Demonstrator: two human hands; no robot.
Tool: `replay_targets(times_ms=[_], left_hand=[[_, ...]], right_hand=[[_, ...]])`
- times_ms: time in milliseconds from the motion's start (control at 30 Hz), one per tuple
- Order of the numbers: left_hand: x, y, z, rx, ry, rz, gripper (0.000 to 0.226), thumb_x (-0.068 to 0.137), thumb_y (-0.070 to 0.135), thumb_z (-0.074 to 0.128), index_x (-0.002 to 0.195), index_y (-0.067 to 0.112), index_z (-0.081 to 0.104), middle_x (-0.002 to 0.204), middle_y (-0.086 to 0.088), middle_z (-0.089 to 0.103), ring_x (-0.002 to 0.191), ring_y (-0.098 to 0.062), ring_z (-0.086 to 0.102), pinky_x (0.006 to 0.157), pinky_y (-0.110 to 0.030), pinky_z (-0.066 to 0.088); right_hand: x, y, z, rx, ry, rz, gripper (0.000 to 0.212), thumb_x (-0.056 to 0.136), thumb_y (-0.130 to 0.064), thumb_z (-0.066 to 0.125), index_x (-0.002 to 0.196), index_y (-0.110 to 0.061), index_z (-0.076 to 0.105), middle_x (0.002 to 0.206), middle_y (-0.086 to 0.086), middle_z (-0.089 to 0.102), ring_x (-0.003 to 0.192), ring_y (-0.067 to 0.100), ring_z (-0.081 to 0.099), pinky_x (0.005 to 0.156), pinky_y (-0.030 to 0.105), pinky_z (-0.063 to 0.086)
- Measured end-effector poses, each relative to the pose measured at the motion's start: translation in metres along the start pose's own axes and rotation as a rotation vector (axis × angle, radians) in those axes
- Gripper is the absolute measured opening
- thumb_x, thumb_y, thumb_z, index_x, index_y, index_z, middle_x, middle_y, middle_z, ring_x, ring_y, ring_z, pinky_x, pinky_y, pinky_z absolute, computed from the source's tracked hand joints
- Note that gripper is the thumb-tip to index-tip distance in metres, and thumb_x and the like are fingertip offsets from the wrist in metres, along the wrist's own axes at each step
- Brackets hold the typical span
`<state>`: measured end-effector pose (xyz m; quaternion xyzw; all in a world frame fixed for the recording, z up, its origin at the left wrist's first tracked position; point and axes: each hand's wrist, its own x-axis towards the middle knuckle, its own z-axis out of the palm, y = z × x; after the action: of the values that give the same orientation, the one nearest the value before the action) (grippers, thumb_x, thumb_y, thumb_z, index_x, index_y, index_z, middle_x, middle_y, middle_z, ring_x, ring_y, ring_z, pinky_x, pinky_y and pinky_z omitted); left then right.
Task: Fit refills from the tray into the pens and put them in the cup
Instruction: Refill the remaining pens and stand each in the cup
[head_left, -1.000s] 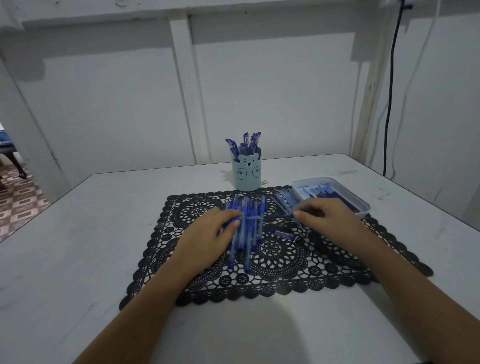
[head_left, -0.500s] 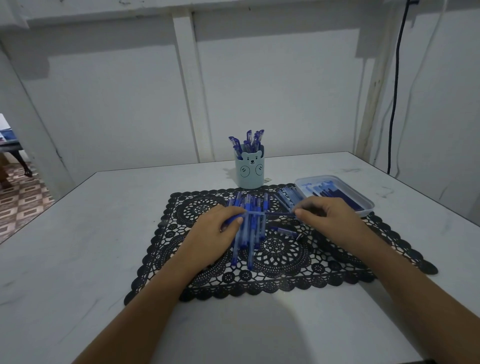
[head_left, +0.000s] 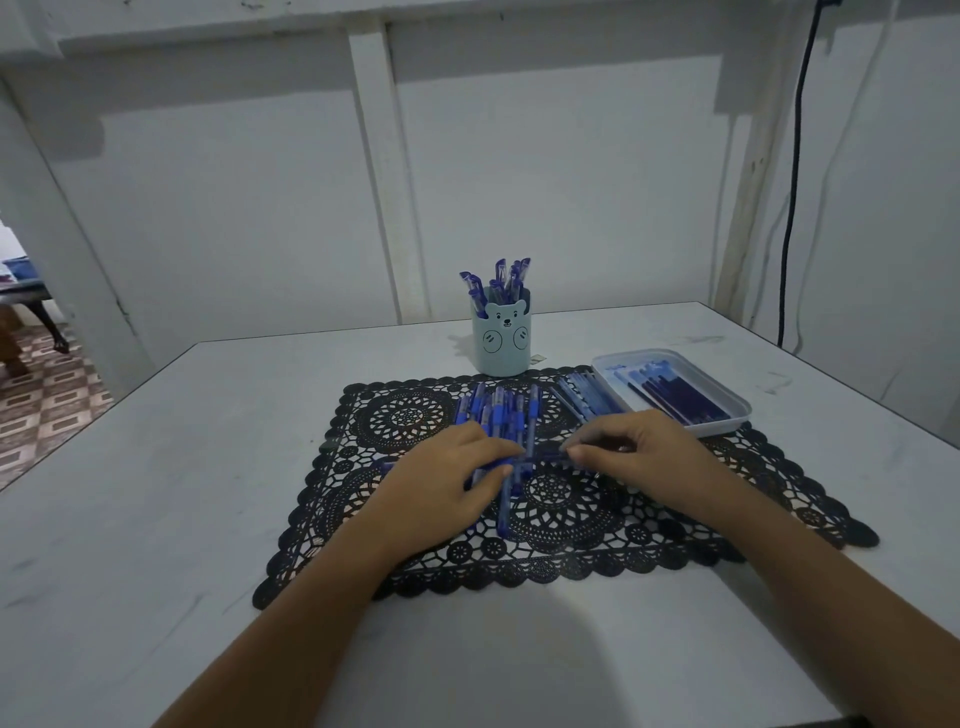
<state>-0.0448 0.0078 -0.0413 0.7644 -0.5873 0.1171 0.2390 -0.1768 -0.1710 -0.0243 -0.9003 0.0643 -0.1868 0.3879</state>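
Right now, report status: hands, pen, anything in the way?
Left hand and right hand each pinch an end of one pen. Pen held level over loose pens on mat. Cup behind pile, tray right.

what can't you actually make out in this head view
Head view, the only one:
- Ends of the pen, and whether its refill is in: covered by fingers of the left hand and right hand.
- Near part of the pen pile: under the left hand.
- Count of refills in the tray: dim, blurred together.
- Lower halves of the finished pens: behind the cup wall.
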Motion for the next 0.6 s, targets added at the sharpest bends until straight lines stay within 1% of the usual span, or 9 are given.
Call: replay_targets(times_ms=[67, 133, 200, 267, 333, 367, 433, 533, 600], left_hand=[[0.001, 0.001, 0.001, -0.02, 0.0, -0.027, 0.036, 0.089, 0.035, 0.041, 0.116, 0.022, 0.061, 0.088, 0.011, 0.051, 0.083, -0.003, 0.048, 0.08, -0.018, 0.041], [0.001, 0.001, 0.0, -0.062, 0.031, -0.064, 0.032, 0.091, 0.033, 0.044, 0.117, 0.022, 0.061, 0.089, 0.01, 0.054, 0.083, -0.003, 0.05, 0.079, -0.018, 0.041], [0.001, 0.001, -0.002, -0.098, 0.063, -0.095, 0.026, 0.093, 0.026, 0.049, 0.116, 0.022, 0.061, 0.09, 0.009, 0.057, 0.083, -0.002, 0.051, 0.078, -0.015, 0.041], [0.0, 0.002, -0.002, -0.099, 0.07, -0.099, 0.025, 0.092, 0.024, 0.051, 0.115, 0.021, 0.062, 0.09, 0.009, 0.057, 0.082, -0.002, 0.052, 0.077, -0.015, 0.041], [0.0, 0.003, 0.0, -0.099, 0.06, -0.089, 0.025, 0.092, 0.024, 0.051, 0.115, 0.022, 0.062, 0.088, 0.009, 0.056, 0.082, -0.002, 0.052, 0.076, -0.014, 0.04], [0.0, 0.004, 0.001, -0.107, 0.056, -0.086, 0.025, 0.092, 0.024, 0.052, 0.115, 0.022, 0.062, 0.088, 0.01, 0.057, 0.082, -0.001, 0.051, 0.076, -0.012, 0.039], [0.001, 0.006, 0.004, -0.123, 0.053, -0.074, 0.024, 0.092, 0.025, 0.052, 0.113, 0.023, 0.063, 0.089, 0.01, 0.058, 0.082, 0.0, 0.051, 0.074, -0.01, 0.038], [0.001, 0.008, 0.007, -0.151, 0.05, -0.057, 0.025, 0.09, 0.028, 0.05, 0.111, 0.023, 0.063, 0.088, 0.009, 0.058, 0.08, -0.002, 0.052, 0.073, -0.011, 0.039], [0.001, 0.009, 0.007, -0.16, 0.046, -0.065, 0.026, 0.09, 0.03, 0.049, 0.111, 0.022, 0.063, 0.087, 0.009, 0.058, 0.079, -0.001, 0.052, 0.073, -0.01, 0.039]], right_hand=[[-0.001, -0.001, 0.004, 0.043, -0.006, -0.007, 0.013, 0.084, -0.024, 0.064, 0.094, -0.031, 0.068, 0.077, -0.016, 0.068, 0.069, -0.011, 0.057, 0.063, 0.003, 0.04], [0.0, 0.001, 0.005, 0.1, 0.026, 0.004, 0.013, 0.087, -0.024, 0.06, 0.099, -0.027, 0.065, 0.083, -0.009, 0.069, 0.075, -0.005, 0.062, 0.069, 0.009, 0.047], [0.001, 0.003, 0.003, 0.146, 0.098, 0.044, 0.007, 0.089, -0.02, 0.055, 0.094, -0.023, 0.06, 0.086, 0.002, 0.068, 0.077, 0.008, 0.064, 0.073, 0.017, 0.051], [0.002, 0.004, 0.001, 0.117, 0.138, 0.045, 0.006, 0.089, -0.016, 0.057, 0.087, -0.02, 0.06, 0.083, 0.007, 0.064, 0.07, 0.007, 0.057, 0.066, 0.014, 0.046], [0.001, 0.003, 0.001, 0.138, 0.136, 0.021, 0.006, 0.085, -0.012, 0.062, 0.082, -0.017, 0.064, 0.075, 0.002, 0.061, 0.061, -0.001, 0.05, 0.058, 0.009, 0.042], [0.001, 0.001, 0.002, 0.158, 0.124, 0.016, 0.007, 0.084, -0.012, 0.064, 0.081, -0.018, 0.066, 0.072, -0.001, 0.061, 0.059, -0.003, 0.049, 0.058, 0.009, 0.041], [0.0, -0.002, 0.006, 0.167, 0.082, 0.006, 0.01, 0.083, -0.016, 0.066, 0.082, -0.025, 0.069, 0.074, -0.008, 0.065, 0.064, -0.003, 0.054, 0.064, 0.01, 0.042], [0.0, -0.006, 0.012, 0.155, -0.029, -0.03, 0.019, 0.086, -0.018, 0.062, 0.098, -0.03, 0.07, 0.088, -0.019, 0.067, 0.079, -0.013, 0.058, 0.074, 0.004, 0.041], [-0.001, -0.007, 0.013, 0.124, -0.07, -0.042, 0.026, 0.089, -0.021, 0.057, 0.112, -0.032, 0.063, 0.1, -0.023, 0.064, 0.088, -0.017, 0.055, 0.08, 0.002, 0.04]])
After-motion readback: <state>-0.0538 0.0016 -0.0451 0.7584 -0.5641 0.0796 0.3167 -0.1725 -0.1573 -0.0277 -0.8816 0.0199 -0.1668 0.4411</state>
